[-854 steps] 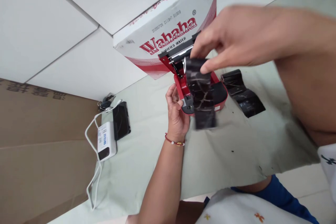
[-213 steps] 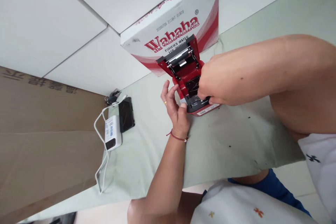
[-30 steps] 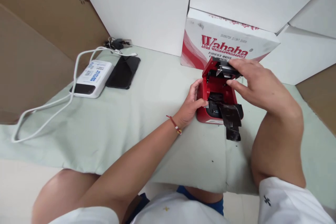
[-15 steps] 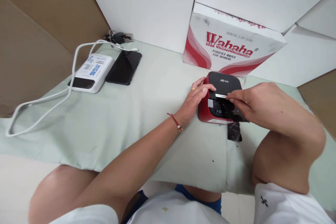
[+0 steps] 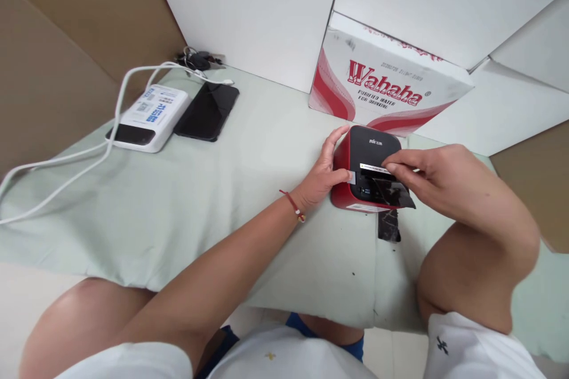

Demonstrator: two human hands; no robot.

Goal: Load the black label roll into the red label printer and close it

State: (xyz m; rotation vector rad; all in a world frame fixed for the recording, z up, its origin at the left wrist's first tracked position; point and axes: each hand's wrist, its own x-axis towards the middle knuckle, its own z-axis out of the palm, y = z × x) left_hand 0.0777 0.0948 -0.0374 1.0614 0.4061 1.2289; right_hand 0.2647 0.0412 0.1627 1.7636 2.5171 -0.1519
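A small red and black box-shaped device, which looks like a label printer, stands on the green cloth. My left hand grips its left side, with the thumb against a grey tab on the front edge and the fingers along the red wall. A dark, shiny strip of film lies over the device's front part. My right hand is closed in a pinch on the upper edge of that film, near a narrow white label. Another black strip lies on the cloth just in front.
Behind the device stands a white and red water carton against white boxes. At the left lie a black phone, a white power bank with a looped white cable, and keys. A brown carton borders the left side.
My left thumb has moved from the device's top down to the grey tab, and the fingers now lie along its side. My right hand keeps its pinch. The view has shifted slightly.
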